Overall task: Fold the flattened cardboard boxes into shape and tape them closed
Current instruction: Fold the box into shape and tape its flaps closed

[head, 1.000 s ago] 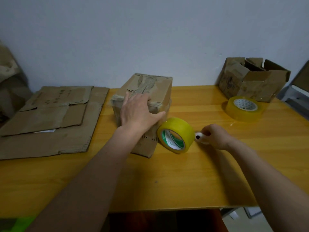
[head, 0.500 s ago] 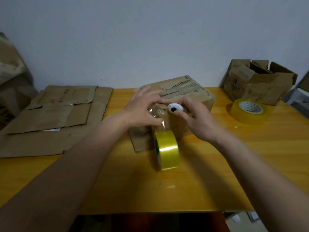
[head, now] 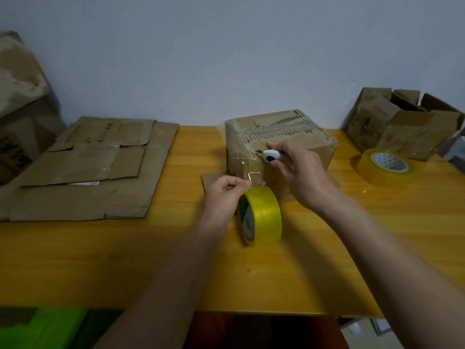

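The folded cardboard box [head: 281, 142] sits near the back middle of the wooden table [head: 125, 260], turned so one corner faces the person, and a strip of clear tape [head: 247, 170] runs down from its top over the near face toward the yellow tape roll [head: 261, 215], which stands on edge just in front of the box. The left hand [head: 224, 195] pinches the tape between thumb and fingertips right above the roll — most likely to keep the strip taut, since slack film would only fold around a blade. The right hand [head: 299, 172] is curled round a small white cutter [head: 270, 155], its tip brought to the tape at the box's upper edge; holding it there suggests the cut is meant to fall close to the cardboard, leaving a short tail to smooth down. The roll standing upright rather than lying flat probably lets the tape feed straight off it (whether the blade already touches the film is too blurred to tell). To the left lies a stack of flattened cardboard [head: 88, 167] not yet shaped; at the right edge a second tape roll [head: 386, 166] lies flat, just in front of an open box [head: 402, 124] — spare stock, by the look of it.
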{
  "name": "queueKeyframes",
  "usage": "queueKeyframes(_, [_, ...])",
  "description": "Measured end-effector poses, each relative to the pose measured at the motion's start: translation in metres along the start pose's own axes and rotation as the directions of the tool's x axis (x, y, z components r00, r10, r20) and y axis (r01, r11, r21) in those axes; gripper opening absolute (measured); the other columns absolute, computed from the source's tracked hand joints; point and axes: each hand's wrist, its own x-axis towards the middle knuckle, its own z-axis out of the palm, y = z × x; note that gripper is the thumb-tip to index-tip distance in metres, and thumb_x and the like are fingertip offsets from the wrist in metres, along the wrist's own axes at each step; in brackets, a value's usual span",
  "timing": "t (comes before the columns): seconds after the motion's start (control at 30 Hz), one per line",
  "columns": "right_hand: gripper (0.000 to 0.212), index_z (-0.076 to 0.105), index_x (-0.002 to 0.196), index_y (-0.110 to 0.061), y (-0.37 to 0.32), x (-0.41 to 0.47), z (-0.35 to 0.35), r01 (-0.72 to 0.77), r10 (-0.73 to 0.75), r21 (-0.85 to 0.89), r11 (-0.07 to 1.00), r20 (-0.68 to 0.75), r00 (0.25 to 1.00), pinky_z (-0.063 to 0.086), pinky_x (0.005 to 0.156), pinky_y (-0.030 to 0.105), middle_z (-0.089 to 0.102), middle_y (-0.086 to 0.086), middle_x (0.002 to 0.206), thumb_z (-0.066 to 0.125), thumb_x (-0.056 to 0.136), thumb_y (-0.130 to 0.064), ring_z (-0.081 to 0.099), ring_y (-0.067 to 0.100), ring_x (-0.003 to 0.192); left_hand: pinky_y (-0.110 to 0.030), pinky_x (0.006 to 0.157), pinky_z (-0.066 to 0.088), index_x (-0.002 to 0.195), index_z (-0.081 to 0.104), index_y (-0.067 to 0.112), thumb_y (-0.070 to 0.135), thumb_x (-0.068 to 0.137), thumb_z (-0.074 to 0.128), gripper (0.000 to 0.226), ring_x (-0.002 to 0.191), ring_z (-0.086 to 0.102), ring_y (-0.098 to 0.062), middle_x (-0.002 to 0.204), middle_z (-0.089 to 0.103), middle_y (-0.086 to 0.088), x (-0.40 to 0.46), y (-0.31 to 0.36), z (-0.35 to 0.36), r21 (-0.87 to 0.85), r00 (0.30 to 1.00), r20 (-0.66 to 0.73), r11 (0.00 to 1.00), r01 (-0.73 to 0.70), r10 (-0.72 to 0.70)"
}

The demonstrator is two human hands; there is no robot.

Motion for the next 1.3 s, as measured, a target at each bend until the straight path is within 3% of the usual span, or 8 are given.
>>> queueKeyframes(0.27, [0.026,0.062,0.118,-0.009,-0.006,0.002,0.001,0.049,-0.052,-0.124,0.991,-0.02,0.998,0.046,0.084,0.037,0.066,0.013,0.112,0.057,0.093,-0.009,0.059,0.03,0.104,-0.038,0.084,0.05,0.077,0.055,0.017,0.007,0.088,0.065,0.018,0.086,0.064,-0.018,0.088,0.071,-0.006,-0.008,0.0,0.003,-0.099,0.994,0.087,0.993,-0.06,0.069])
queueKeyframes(0.43, [0.021,0.063,0.113,-0.008,-0.007,0.005,0.001,0.042,-0.044,-0.138,0.99,-0.006,0.999,0.045,0.087,0.039,0.065,0.013,0.114,0.056,0.093,-0.008,0.058,0.03,0.107,-0.042,0.087,0.05,0.083,0.059,0.012,0.017,0.087,0.07,0.012,0.087,0.061,-0.024,0.087,0.065,-0.01,-0.012,-0.004,0.005,-0.06,0.998,-0.01,0.997,-0.057,0.056])
queueKeyframes(0.53, [0.024,0.063,0.116,-0.011,-0.006,0.001,-0.004,0.049,-0.051,-0.102,0.994,-0.02,0.998,0.045,0.087,0.034,0.065,0.009,0.116,0.057,0.093,-0.008,0.058,0.024,0.107,-0.044,0.088,0.052,0.085,0.062,0.011,0.019,0.086,0.072,0.012,0.088,0.062,-0.025,0.089,0.065,-0.011,-0.013,-0.007,0.007,-0.05,0.997,-0.048,0.997,-0.056,0.054])
queueKeyframes(0.67, [0.018,0.066,0.104,-0.007,-0.008,-0.013,-0.008,0.201,-0.211,-0.156,0.967,-0.046,0.976,0.029,0.072,0.019,0.063,0.009,0.097,0.061,0.087,-0.003,0.055,0.024,0.092,-0.035,0.077,0.051,0.081,0.058,0.013,0.015,0.086,0.072,0.015,0.078,0.057,-0.018,0.078,0.061,-0.005,-0.014,-0.011,0.013,-0.065,0.994,-0.085,0.995,-0.081,0.075])
queueKeyframes(0.87, [0.023,0.068,0.107,-0.002,-0.013,-0.028,-0.007,0.352,-0.338,-0.267,0.897,0.097,0.936,0.044,0.067,0.035,0.058,0.013,0.092,0.066,0.084,0.0,0.054,0.028,0.088,-0.03,0.071,0.047,0.079,0.056,0.013,0.012,0.086,0.071,0.017,0.072,0.055,-0.015,0.071,0.06,-0.001,-0.011,-0.009,0.016,-0.103,0.992,-0.112,0.992,-0.072,0.06])
queueKeyframes(1.0, [0.025,0.065,0.114,-0.006,-0.014,-0.029,0.0,0.364,-0.345,-0.472,0.803,0.131,0.93,0.034,0.067,0.026,0.057,0.012,0.101,0.06,0.089,-0.004,0.05,0.027,0.097,-0.041,0.08,0.051,0.08,0.06,0.012,0.013,0.086,0.071,0.013,0.078,0.058,-0.021,0.078,0.063,-0.007,-0.012,-0.006,0.017,-0.086,0.995,-0.092,0.995,-0.046,0.038])
queueKeyframes(1.17, [0.023,0.065,0.112,-0.007,0.011,-0.03,-0.011,0.229,-0.207,-0.567,0.792,0.103,0.973,0.032,0.067,0.027,0.052,0.01,0.101,0.058,0.091,-0.008,0.044,0.024,0.093,-0.044,0.086,0.053,0.081,0.061,0.012,0.015,0.087,0.071,0.012,0.084,0.063,-0.024,0.081,0.066,-0.007,-0.01,-0.004,0.008,-0.054,0.997,-0.07,0.998,-0.038,0.034])
queueKeyframes(1.3, [0.013,0.067,0.1,-0.015,0.05,-0.037,-0.014,-0.08,0.097,-0.19,0.979,0.079,0.992,0.029,0.062,0.018,0.049,-0.002,0.096,0.06,0.091,-0.01,0.047,0.017,0.086,-0.041,0.083,0.05,0.078,0.058,0.013,0.012,0.087,0.071,0.015,0.085,0.061,-0.024,0.08,0.064,-0.008,-0.011,-0.006,0.002,-0.042,0.996,0.021,0.995,-0.087,0.088])
